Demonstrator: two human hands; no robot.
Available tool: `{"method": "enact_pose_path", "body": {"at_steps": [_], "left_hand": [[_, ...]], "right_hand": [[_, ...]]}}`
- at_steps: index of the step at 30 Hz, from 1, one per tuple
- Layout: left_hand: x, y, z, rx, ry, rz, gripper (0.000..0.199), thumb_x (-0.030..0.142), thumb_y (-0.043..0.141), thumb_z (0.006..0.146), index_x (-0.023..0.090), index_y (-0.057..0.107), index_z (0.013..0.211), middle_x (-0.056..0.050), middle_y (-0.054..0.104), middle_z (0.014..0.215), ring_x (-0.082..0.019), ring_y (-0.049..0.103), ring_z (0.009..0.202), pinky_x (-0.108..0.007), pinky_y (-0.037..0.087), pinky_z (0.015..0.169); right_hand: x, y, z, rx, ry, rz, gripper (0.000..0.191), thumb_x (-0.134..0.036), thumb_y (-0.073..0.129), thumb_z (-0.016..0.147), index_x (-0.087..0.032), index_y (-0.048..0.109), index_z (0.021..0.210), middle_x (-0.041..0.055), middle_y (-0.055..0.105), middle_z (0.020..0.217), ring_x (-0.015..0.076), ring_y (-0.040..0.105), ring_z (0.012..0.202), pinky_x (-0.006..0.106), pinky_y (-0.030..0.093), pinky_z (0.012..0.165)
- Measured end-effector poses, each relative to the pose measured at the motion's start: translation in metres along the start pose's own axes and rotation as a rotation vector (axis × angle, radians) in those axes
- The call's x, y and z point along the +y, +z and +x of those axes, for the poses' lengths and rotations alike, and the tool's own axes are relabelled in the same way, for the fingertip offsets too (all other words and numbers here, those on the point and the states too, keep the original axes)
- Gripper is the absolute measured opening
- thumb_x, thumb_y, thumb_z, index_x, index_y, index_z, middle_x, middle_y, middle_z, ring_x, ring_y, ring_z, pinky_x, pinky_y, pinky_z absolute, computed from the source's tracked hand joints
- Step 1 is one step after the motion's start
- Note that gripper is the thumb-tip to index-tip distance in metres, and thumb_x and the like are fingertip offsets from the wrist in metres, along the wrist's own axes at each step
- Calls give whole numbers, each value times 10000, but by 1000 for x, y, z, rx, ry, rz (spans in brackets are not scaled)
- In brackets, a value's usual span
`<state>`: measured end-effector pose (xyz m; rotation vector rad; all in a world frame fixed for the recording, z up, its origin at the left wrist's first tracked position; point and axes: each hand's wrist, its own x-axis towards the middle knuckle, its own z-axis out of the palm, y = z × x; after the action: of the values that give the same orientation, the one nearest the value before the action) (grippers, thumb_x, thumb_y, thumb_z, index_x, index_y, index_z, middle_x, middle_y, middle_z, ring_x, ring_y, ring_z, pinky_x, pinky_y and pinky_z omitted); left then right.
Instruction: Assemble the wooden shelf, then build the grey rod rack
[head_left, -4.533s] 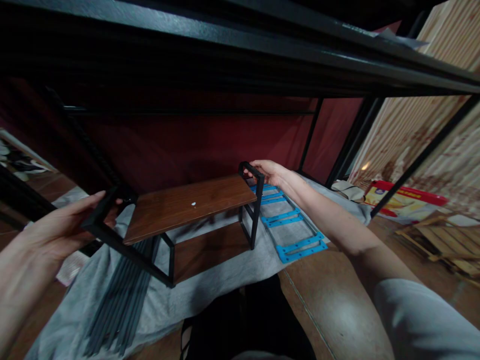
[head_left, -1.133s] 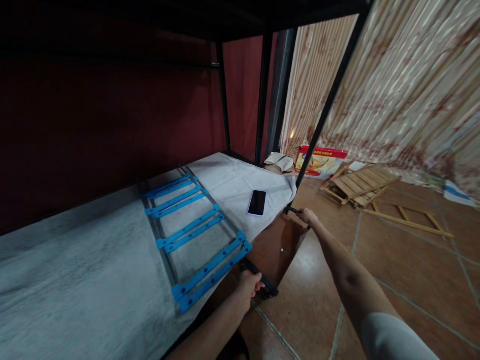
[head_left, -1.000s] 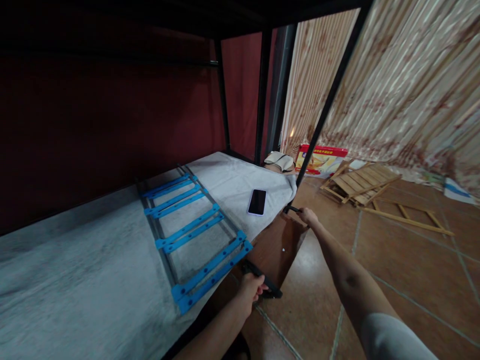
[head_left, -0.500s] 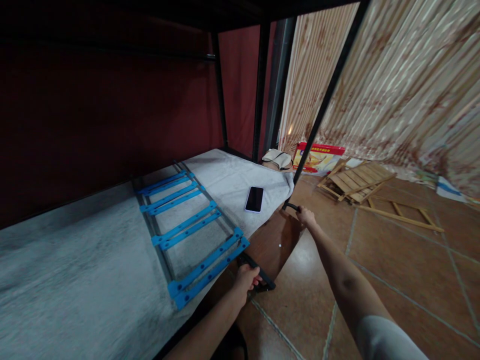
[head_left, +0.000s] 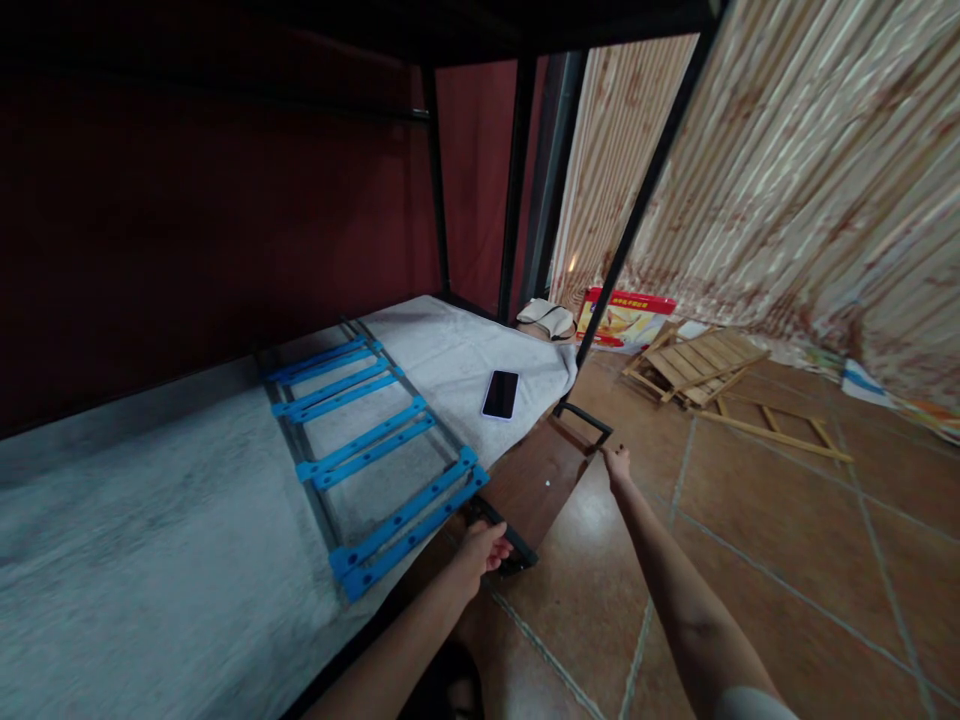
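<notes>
Pale cloth borders a brown, black-framed shelf, left hand clamped on, right hand's hold unclear.

Half a second ago the right hand gripped the far black bar; now it is off it, just beside its corner, contact unclear. The brown shelf, earlier on the grey cloth, now sits beyond its edge, past the blue-barred rack, and a phone shows.

1 L hand, 1 R hand, 1 brn shelf, 8 blue bars, 1 ph. & 1 red/yel. box.
</notes>
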<state>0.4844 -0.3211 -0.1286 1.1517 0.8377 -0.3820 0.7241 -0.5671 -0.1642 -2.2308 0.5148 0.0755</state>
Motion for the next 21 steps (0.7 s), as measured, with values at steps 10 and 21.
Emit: {"method": "enact_pose_path", "body": {"at_steps": [10,21], "left_hand": [[3,-4,-22,46,26,-40,285,397,681,780,166,550,882,-33,671,719,-121,616,616,-244,458,633],[-52,-99,-99,-151,8,50,564,593,761,581,174,575,909,-26,673,735,-100,572,577,-195,323,507]], "right_hand": [[53,24,-49,-201,197,368,706,-538,516,733,-239,407,1363,103,604,1214,226,606,1066,318,528,819],[48,33,-95,-233,192,389,534,-476,575,661,-233,554,1136,87,639,1040,253,618,981,375,524,823]]}}
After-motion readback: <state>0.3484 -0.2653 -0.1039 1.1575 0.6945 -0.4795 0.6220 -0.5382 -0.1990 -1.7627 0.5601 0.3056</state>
